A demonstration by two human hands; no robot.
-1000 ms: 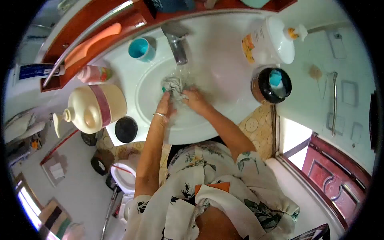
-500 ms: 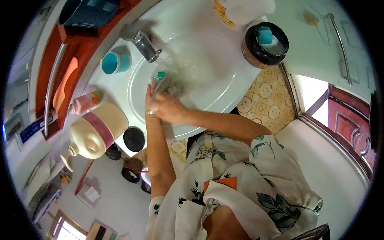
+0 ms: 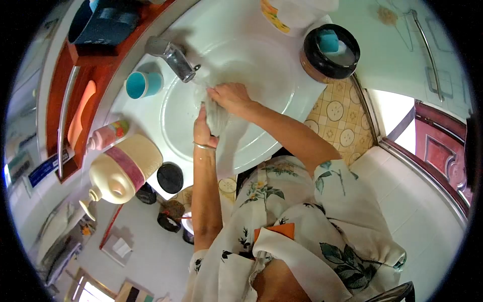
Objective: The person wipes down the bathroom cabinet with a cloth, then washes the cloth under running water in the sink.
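A wet, light-coloured cloth (image 3: 217,117) hangs between my hands over the white sink basin (image 3: 176,121). My left hand (image 3: 203,130), with a bracelet at the wrist, is wrapped round its lower left side. The fingers of my right hand (image 3: 231,97) pinch its upper end. Above them the metal faucet (image 3: 177,61) points toward the cloth, and water shows below its spout.
Left of the basin are a turquoise cup (image 3: 144,85), a pink bottle (image 3: 108,134), a large cream pump bottle (image 3: 126,168) and a round black object (image 3: 170,177). At the right stands a black-rimmed jar (image 3: 330,53). An orange comb (image 3: 82,113) lies on the wooden shelf.
The view has turned, and the faucet appears farther left. My right hand has moved up from beside my left wrist to the cloth's top. The bunched cloth now hangs longer.
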